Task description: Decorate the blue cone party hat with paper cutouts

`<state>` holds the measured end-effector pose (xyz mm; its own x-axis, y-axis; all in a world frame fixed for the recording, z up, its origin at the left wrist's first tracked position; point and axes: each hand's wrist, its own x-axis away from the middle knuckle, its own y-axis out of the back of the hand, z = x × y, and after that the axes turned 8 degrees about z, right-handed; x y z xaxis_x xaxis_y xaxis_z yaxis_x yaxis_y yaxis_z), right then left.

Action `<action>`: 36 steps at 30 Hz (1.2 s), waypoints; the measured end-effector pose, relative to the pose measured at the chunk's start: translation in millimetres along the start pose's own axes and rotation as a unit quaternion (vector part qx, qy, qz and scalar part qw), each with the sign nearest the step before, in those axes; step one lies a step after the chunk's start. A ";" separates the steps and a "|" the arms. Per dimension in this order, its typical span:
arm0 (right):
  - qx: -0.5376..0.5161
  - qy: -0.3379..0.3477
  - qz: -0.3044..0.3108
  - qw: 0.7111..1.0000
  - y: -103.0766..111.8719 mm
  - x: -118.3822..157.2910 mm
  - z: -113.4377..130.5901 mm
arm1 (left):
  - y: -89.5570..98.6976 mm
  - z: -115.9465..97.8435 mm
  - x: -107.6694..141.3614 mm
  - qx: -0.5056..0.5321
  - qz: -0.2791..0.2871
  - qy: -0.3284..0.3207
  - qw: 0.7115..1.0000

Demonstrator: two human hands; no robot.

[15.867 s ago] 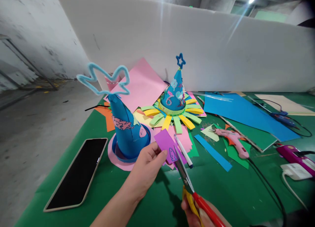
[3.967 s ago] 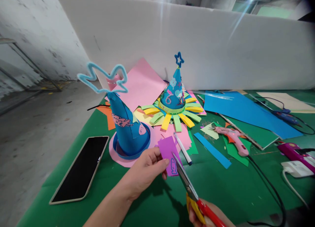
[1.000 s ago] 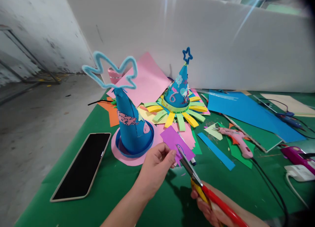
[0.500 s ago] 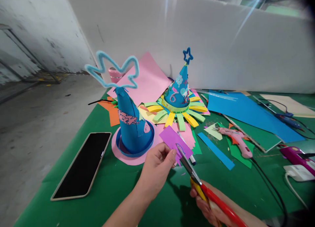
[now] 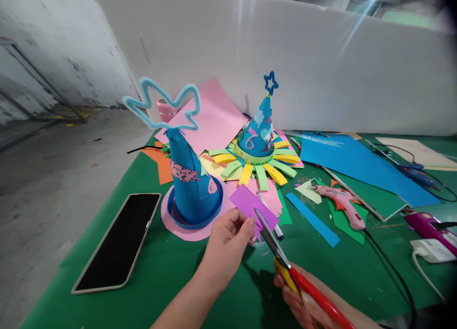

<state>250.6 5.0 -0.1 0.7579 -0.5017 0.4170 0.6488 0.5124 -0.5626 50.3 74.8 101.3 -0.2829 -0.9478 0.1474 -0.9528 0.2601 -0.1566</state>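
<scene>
My left hand [image 5: 232, 241] pinches the lower left edge of a purple paper [image 5: 246, 199] that has a small blue drawn shape on it. My right hand [image 5: 300, 291] is wrapped round the red and yellow handles of a pair of scissors [image 5: 312, 291]. The scissor blades lie across the purple paper, their tips near the drawn shape. Just left of my left hand stands a blue cone hat [image 5: 194, 195] on a pink paper disc [image 5: 185, 234], topped by a light blue fuzzy wire shape [image 5: 193, 93]. A pen [image 5: 278, 232] lies partly hidden under the purple paper.
A second blue cone hat [image 5: 262, 129] with yellow and green strips stands behind. A black phone [image 5: 119, 241] lies at left. At right are a pink glue gun [image 5: 339, 200] with its cable, a blue strip [image 5: 312, 219] and a large blue sheet [image 5: 357, 160].
The view has shifted very slightly. Both hands, the purple paper and the scissors keep nearly the same places.
</scene>
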 end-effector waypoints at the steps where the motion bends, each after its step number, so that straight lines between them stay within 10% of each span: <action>1: -0.019 -0.012 0.016 1.000 -1.4 -0.2 1.4 | -0.2 0.2 0.1 0.004 0.001 0.002 1.000; 29: -0.101 -0.025 0.027 0.994 -5.6 -1.9 3.5 | 0.9 3.0 0.0 0.011 0.013 -0.011 1.000; 36: 0.001 0.048 -0.044 0.998 -35.1 11.1 19.1 | 3.3 5.7 0.4 -0.002 0.016 -0.014 1.000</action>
<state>237.7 -5.2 37.9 0.6887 -0.6083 0.3947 0.7122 0.4654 -0.5255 47.7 74.2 95.3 -0.3095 -0.9440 0.1145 -0.9438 0.2904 -0.1577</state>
